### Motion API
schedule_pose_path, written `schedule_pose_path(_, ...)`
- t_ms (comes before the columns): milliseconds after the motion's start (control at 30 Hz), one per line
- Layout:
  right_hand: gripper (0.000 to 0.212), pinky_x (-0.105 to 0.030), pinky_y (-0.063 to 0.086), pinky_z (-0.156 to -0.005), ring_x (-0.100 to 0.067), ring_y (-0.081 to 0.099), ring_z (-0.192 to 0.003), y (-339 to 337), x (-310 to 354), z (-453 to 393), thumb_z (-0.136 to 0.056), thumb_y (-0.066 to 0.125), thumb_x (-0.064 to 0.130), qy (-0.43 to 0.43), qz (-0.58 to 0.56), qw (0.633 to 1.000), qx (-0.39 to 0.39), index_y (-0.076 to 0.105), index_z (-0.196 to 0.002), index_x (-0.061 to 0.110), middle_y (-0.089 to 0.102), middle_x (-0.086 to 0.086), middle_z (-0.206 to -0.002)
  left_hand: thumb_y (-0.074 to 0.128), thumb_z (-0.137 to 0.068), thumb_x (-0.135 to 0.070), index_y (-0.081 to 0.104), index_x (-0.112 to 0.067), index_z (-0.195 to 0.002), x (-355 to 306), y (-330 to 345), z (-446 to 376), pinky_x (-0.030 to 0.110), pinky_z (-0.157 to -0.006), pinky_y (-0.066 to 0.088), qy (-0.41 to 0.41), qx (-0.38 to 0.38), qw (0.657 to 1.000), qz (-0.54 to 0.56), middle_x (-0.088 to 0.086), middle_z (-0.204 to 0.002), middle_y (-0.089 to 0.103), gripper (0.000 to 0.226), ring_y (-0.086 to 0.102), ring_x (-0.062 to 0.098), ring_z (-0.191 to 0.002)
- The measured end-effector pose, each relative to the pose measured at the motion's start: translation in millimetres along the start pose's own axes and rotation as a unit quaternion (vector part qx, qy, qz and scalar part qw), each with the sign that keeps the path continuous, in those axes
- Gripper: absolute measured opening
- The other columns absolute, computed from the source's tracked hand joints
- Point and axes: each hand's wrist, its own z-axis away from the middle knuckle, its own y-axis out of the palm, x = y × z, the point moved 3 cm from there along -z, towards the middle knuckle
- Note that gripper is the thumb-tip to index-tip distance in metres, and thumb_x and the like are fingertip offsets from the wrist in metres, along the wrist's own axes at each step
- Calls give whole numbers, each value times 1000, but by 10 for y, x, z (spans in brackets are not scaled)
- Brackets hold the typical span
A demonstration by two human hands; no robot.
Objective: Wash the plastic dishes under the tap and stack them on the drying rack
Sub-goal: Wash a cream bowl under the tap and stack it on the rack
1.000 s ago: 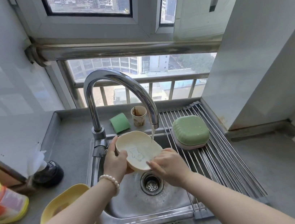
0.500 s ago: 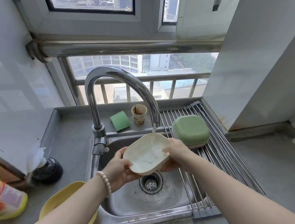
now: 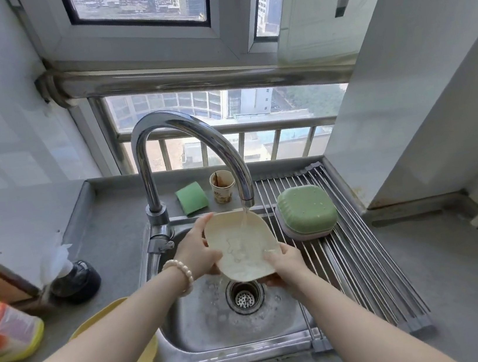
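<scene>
Cream plastic dish (image 3: 242, 249) is held over the sink (image 3: 208, 323), tilted, inside facing the camera, far rim right under the tap (image 3: 189, 144) spout; a thin water stream (image 3: 244, 218) lands on its upper inside and runs down. Left hand (image 3: 196, 249) has its grip on the dish's left edge: thumb on the inside rim near the top, remaining fingers behind the dish, out of sight. Right hand (image 3: 284, 263) takes the lower right edge, thumb over the rim, other fingers curled under. Bead bracelet (image 3: 180, 273) on the left wrist. Drain strainer (image 3: 244, 298) directly below the dish, basin wet. Roll-up drying rack (image 3: 349, 251) spans the right side of the sink and onto the grey surface (image 3: 461, 287); on it, near the back, a green perforated dish sits upside down (image 3: 306, 210), stacked over a pale one whose rim shows beneath. Behind the tap: green sponge (image 3: 191, 198) and a stained paper cup (image 3: 222, 186), upright, close together. Left of the sink: yellow dish (image 3: 147, 356) partly hidden by the left forearm, rim overlapping the sink edge; dark round object with white plastic bunched on top (image 3: 75, 279); yellow detergent bottle (image 3: 4, 330) lying at the frame edge.
</scene>
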Motion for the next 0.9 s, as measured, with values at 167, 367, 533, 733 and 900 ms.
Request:
schedule_pose_path(167,19,-13,31,-35,-14,45,-28,11,134,43,-91,38,10,85,117,989,23,55,-84,6,60,-12,-52,35,-90,3,44,2,-113,63,-32,102,39,-49,57,-177,104,979,-4,19,-66,63,24,66,31,-51)
schedule_pose_path(367,35,-13,26,-35,-15,39,-25,-45,435,100,-97,38,27,-6,218,976,8,51,-78,0,54,-10,-42,30,-92,0,47,5,-120,386,170,134,30,-45,54,-237,159,958,32,18,-77,68,33,68,26,-55)
schedule_pose_path(533,24,-31,45,-42,-23,60,-49,-65,439,150,-97,36,13,-137,236,962,18,56,-84,13,58,-7,-66,49,-92,1,36,-21,-128,365,211,26,43,-53,58,-170,63,971,155,10,-109,50,44,63,35,-89)
schedule_pose_path(733,29,-37,57,-53,-29,60,-93,-146,98,70,-93,42,-4,-61,36,997,29,54,-109,16,59,-9,-108,54,-86,8,40,-27,-132,45,17,36,35,-56,58,14,21,996,83,11,-94,65,59,68,24,-81)
schedule_pose_path(900,38,-34,57,-55,-35,58,-104,-22,-75,32,-83,52,-13,1,-26,999,32,53,-116,6,58,-16,-118,54,-87,0,44,-26,-132,-110,-80,30,23,-51,54,49,45,996,-60,7,-92,66,53,69,18,-71)
